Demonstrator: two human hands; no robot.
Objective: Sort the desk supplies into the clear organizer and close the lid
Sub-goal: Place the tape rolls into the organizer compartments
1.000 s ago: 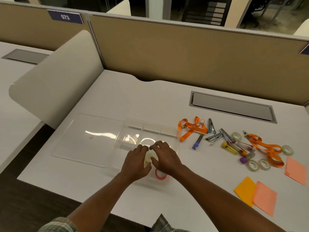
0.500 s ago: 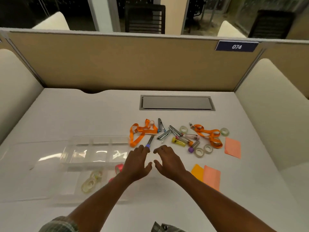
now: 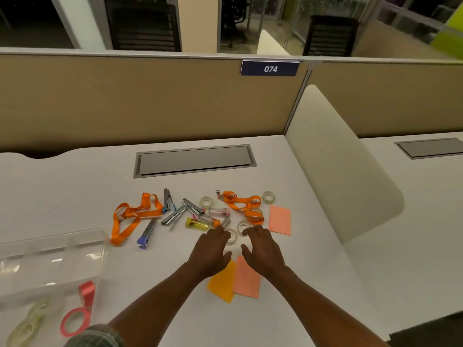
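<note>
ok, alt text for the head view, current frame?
Both bare hands, left hand and right hand, reach open-palmed toward clear tape rolls on a white desk, amid orange lanyards, staplers and sticky notes. The clear organizer, lower left, holds pink and clear tape.

both hands, left hand (image 3: 210,251) and right hand (image 3: 263,249), hover open-palmed over clear tape rolls (image 3: 231,236).

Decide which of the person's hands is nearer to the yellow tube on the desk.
Left. The left hand has its fingertips just right of and below the yellow tube. The right hand is farther right, beyond the clear tape rolls.
</note>
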